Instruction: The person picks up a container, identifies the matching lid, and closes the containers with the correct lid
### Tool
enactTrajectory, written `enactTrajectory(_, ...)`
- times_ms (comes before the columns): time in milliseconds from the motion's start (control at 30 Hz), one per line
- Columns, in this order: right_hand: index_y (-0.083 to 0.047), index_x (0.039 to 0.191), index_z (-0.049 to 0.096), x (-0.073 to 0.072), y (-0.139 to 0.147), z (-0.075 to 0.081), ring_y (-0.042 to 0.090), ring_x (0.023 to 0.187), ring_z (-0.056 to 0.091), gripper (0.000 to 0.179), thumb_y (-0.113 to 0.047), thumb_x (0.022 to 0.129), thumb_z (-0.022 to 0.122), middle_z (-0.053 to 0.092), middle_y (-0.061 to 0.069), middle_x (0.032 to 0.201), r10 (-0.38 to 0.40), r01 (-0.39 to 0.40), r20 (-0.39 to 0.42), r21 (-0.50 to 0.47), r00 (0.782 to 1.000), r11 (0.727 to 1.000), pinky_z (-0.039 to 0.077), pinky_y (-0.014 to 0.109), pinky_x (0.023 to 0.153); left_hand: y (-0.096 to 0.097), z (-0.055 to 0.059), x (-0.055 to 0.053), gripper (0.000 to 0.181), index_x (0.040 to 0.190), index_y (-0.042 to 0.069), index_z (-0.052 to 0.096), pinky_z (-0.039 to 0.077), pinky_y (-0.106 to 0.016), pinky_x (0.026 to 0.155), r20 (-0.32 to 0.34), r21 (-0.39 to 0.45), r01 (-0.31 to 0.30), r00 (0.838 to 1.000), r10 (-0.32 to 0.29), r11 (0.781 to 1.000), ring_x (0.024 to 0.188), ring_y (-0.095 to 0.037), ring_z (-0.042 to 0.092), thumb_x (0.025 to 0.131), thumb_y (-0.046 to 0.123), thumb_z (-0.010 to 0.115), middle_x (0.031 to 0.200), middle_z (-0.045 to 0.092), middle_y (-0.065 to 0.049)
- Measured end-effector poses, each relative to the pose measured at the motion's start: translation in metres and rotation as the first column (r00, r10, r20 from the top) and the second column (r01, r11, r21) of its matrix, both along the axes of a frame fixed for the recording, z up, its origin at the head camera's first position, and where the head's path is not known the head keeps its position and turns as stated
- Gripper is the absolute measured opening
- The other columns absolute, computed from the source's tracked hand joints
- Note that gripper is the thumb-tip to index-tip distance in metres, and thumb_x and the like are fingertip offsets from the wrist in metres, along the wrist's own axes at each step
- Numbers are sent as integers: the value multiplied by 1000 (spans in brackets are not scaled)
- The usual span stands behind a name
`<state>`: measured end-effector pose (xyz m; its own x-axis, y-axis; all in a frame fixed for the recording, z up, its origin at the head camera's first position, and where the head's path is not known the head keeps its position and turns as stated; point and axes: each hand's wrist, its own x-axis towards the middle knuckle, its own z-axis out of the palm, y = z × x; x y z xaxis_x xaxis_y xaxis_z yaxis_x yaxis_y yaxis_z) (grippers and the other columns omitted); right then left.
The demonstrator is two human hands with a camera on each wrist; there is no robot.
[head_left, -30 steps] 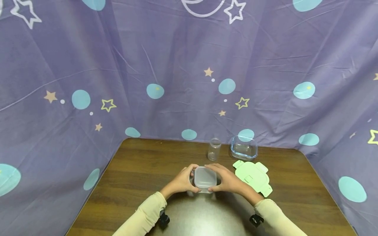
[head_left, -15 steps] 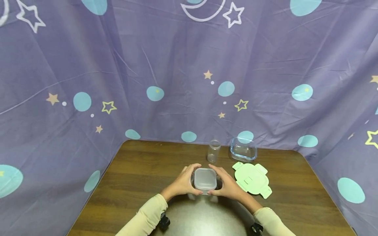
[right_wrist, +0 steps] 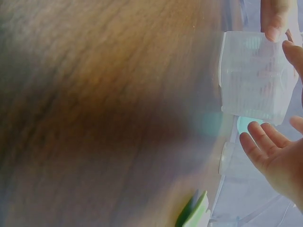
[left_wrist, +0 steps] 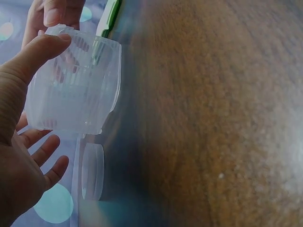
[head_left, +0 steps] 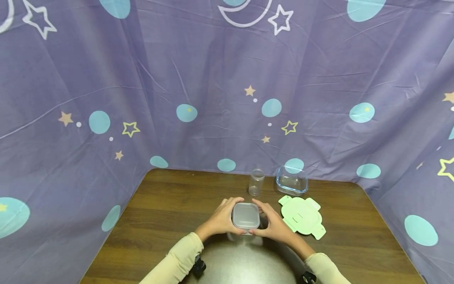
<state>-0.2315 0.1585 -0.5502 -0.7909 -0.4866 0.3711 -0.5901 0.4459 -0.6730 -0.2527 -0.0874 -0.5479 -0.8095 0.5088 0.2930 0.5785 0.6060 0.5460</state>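
Observation:
Between my two hands stands a small translucent plastic container (head_left: 246,216), square with rounded corners and a frosted top face. My left hand (head_left: 221,219) grips its left side, thumb at the front and fingers reaching round the back. On the right side my right hand (head_left: 271,221) holds it the same way, and the two thumbtips nearly meet at the front. Ribbed, see-through walls of the container (left_wrist: 78,90) show in the left wrist view, with the lower fingers spread away from it. The right wrist view has the container (right_wrist: 248,75) upright, low over the wood.
A clear jar (head_left: 255,185) stands behind the container. To its right, near the back edge, is a clear rectangular dish (head_left: 292,183). A light green lid with flaps (head_left: 301,215) lies right of my right hand on the wooden table (head_left: 170,197). Patterned purple cloth (head_left: 213,79) hangs around.
My thumbs have come closer together along the container's front. The head view has tilted up slightly; the container, jar, dish and green lid keep about the same places.

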Motion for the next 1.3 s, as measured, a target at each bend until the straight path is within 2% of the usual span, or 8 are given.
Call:
enactTrajectory(100,-12,156,38,0,0,0,21,107,62,98,-33,76,91,60,10,127,5,-5,4,-15,1000,1000,59,44,89,0,0,-1,104,144,13,49,46,-29,89,-1,1,-3,1000,3,1000,104,-16,52,56,41,97,128,65,-1)
enactTrajectory(300,-4,155,38,1,-1,2,23,107,63,99,-32,76,91,60,13,129,9,-8,11,-35,1000,999,60,45,89,2,-1,-3,97,140,14,53,46,-27,87,-2,17,2,1000,-2,1000,102,-15,52,58,38,97,121,66,1)
enactTrajectory(467,-5,156,36,0,-2,0,24,105,63,101,-30,75,92,61,14,126,-3,3,10,-45,1000,999,60,45,86,1,0,-4,91,137,6,55,46,-27,85,3,126,0,1000,-1,992,102,-18,52,60,33,96,119,65,-4)
enactTrajectory(567,-2,156,33,0,-5,-3,25,104,64,104,-29,74,92,61,15,125,-16,16,-10,-46,1000,999,60,43,85,-3,6,-5,90,135,5,55,46,-29,86,-1,189,-16,1000,16,982,103,-20,53,59,28,97,120,65,-6)
enactTrajectory(733,1,156,32,-1,-10,-2,33,108,65,106,-28,74,92,60,18,128,-27,27,-8,-46,1000,999,58,47,89,-15,16,-10,90,135,7,56,49,-35,89,-40,210,-47,998,56,977,107,-22,55,58,27,97,123,65,-7)
enactTrajectory(867,-3,156,34,-2,-15,1,36,111,63,105,-32,73,93,60,20,129,-55,56,23,-39,998,998,56,53,94,-27,23,-15,91,136,9,55,49,-38,92,-43,213,-72,996,82,974,111,-24,55,57,29,97,124,65,-7)
enactTrajectory(1033,-9,156,37,-5,-22,3,39,116,62,102,-34,73,92,59,24,129,-85,86,47,-17,995,996,53,58,98,-42,33,-23,94,139,8,54,47,-40,95,-3,230,-119,992,123,966,114,-25,53,58,29,97,126,63,-7)
enactTrajectory(1300,-16,155,40,-7,-31,2,37,116,63,98,-35,74,91,61,17,128,-106,106,31,8,994,994,54,56,98,-64,48,-30,93,140,9,54,47,-39,91,-14,243,-159,986,167,957,109,-26,52,59,26,97,127,63,-9)
